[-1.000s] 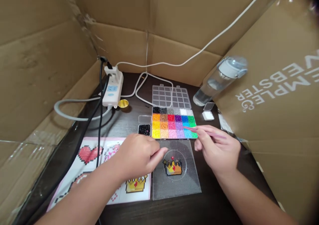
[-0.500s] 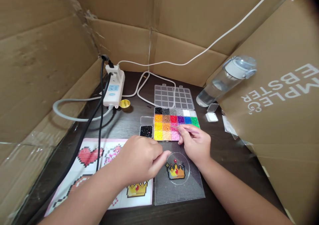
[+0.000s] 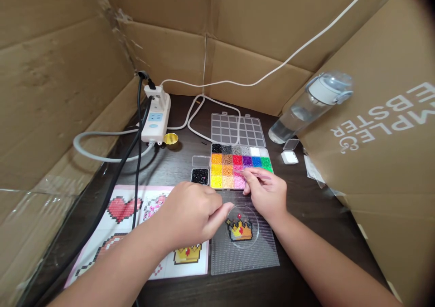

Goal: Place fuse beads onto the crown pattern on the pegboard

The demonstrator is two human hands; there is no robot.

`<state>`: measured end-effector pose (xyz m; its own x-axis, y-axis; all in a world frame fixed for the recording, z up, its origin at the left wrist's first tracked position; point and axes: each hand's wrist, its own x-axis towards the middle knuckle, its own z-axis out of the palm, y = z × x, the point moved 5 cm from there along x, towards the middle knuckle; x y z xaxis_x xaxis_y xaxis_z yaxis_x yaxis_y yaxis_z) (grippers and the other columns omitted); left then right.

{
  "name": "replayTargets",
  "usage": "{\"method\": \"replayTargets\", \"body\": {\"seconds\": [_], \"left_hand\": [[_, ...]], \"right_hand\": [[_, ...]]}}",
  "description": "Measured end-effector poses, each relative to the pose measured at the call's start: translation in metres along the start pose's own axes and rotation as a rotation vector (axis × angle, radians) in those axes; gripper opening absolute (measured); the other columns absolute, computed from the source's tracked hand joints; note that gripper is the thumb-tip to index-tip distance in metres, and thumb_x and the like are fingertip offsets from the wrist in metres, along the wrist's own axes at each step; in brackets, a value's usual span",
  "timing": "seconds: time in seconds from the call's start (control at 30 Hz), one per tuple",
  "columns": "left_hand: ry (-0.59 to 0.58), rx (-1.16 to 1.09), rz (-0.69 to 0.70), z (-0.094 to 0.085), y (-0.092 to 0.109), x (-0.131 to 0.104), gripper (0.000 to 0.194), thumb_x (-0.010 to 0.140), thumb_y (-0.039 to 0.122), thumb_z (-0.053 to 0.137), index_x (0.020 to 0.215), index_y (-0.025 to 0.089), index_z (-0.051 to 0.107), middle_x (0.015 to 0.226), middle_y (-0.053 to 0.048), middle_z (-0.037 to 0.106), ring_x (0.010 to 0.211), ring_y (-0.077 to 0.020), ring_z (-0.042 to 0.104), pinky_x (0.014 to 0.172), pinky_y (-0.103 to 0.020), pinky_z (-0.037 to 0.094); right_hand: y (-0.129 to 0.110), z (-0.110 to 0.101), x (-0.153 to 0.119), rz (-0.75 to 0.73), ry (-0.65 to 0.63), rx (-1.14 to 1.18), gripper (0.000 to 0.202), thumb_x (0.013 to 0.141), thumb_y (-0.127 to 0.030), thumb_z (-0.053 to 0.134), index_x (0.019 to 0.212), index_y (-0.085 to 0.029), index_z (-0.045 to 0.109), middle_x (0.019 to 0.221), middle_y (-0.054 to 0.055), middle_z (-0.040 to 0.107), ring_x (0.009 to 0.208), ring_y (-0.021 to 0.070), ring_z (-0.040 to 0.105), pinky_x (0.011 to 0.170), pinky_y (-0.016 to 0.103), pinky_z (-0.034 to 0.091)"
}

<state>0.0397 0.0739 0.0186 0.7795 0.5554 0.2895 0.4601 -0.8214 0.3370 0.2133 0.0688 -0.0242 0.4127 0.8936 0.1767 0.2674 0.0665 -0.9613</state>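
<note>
My right hand (image 3: 267, 193) pinches slim pink tweezers (image 3: 260, 176), whose tip lies over the pink beads in the sorted bead box (image 3: 217, 170). Just in front of the box is a clear pegboard (image 3: 244, 264). On it a crown of yellow, orange, red and black beads (image 3: 240, 231) sits inside a clear ring (image 3: 257, 234). My left hand (image 3: 195, 211) is over the board's left edge and the printed pattern sheet (image 3: 112, 227), fingers curled under and thumb pointing at the ring. Whatever those fingers hold, if anything, is hidden.
A small box of black beads (image 3: 200, 176) stands behind my left hand. Farther back are a gold round tin (image 3: 171, 138), a power strip (image 3: 156, 119) with cables, and the lid (image 3: 238, 130). At right stand a water bottle (image 3: 306, 109) and a small white box (image 3: 289, 157). Cardboard walls surround the table.
The whole view has shifted slightly, so things sit a little higher. Both hands stay nearly where they were, the tweezers still over the pink beads.
</note>
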Motion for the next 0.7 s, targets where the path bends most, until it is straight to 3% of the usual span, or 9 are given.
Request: {"method": "replayTargets", "body": {"seconds": [0.43,0.57,0.7], "left_hand": [[0.003,-0.01,-0.032,-0.001,-0.003,0.0,0.043,0.092,0.034,0.042,0.054,0.017,0.051,0.049,0.001,0.049,0.047,-0.0104,0.039,0.05,-0.029,0.022],[-0.019,-0.036,-0.042,0.002,-0.006,0.001,0.044,0.092,0.035,0.041,0.053,0.016,0.049,0.05,0.001,0.049,0.048,-0.0102,0.04,0.051,-0.028,0.024],[-0.027,-0.055,-0.062,0.005,-0.008,0.003,0.045,0.091,0.038,0.042,0.052,0.016,0.046,0.049,0.001,0.046,0.048,-0.0101,0.039,0.051,-0.028,0.024]], "right_hand": [[-0.008,-0.01,-0.003,-0.002,0.065,0.03,0.014,0.078,-0.028,0.069,0.078,-0.014,0.071,0.042,-0.004,0.058,0.038,0.0105,0.054,0.041,0.024,0.048],[-0.022,-0.025,-0.013,-0.045,0.085,0.03,0.013,0.079,-0.027,0.069,0.082,-0.014,0.073,0.044,-0.003,0.058,0.038,0.0104,0.054,0.041,0.024,0.047],[-0.029,-0.049,-0.042,-0.062,0.062,0.005,0.009,0.082,-0.02,0.067,0.082,-0.014,0.074,0.052,-0.001,0.062,0.04,0.0103,0.056,0.042,0.026,0.048]]}}
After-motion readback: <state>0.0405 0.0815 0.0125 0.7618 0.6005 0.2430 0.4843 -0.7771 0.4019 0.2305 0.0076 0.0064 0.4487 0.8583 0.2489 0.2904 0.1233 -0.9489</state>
